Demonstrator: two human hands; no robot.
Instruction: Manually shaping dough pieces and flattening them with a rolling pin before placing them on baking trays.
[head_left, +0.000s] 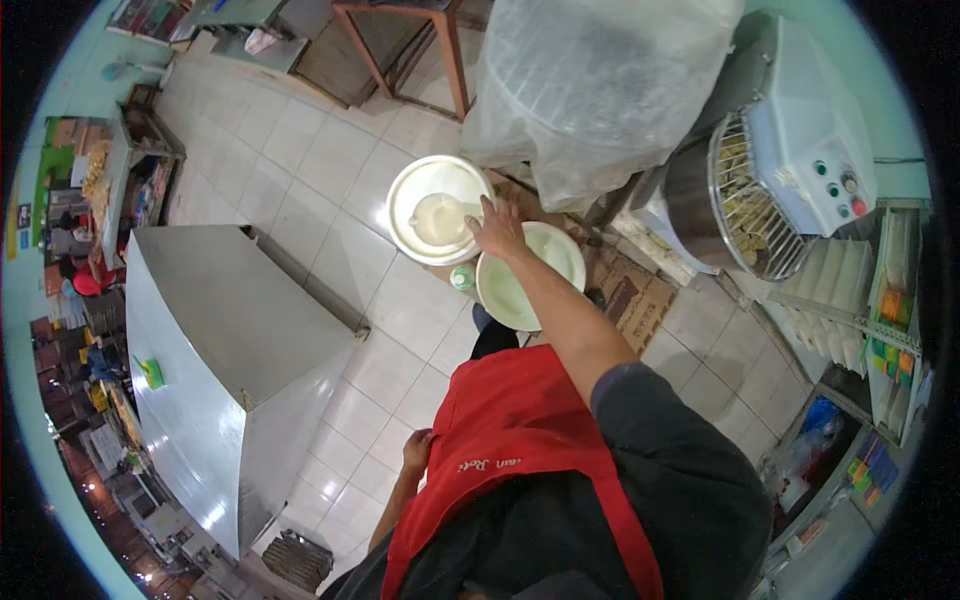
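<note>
My right hand [498, 232] reaches out over the meeting rims of a round white bucket [400, 236] and a pale green basin [553, 290]. Its fingers look spread, with the thumb close to a pale jug or scoop [437, 219] inside the bucket. Any contact between hand and jug is too small to make out. Beside both containers stands a small bottle with a green and white top [462, 277]. Low at my left side, my left hand [416, 451] hangs next to the red apron [520, 405]; its fingers are partly hidden.
To the left is a large grey-white table [230, 320] with a green brush-like item [150, 373] on it. A plastic-covered machine [600, 90] stands ahead. At right are a spiral mixer [800, 150] with a wire guard and flattened cardboard [630, 300] on the tiled floor.
</note>
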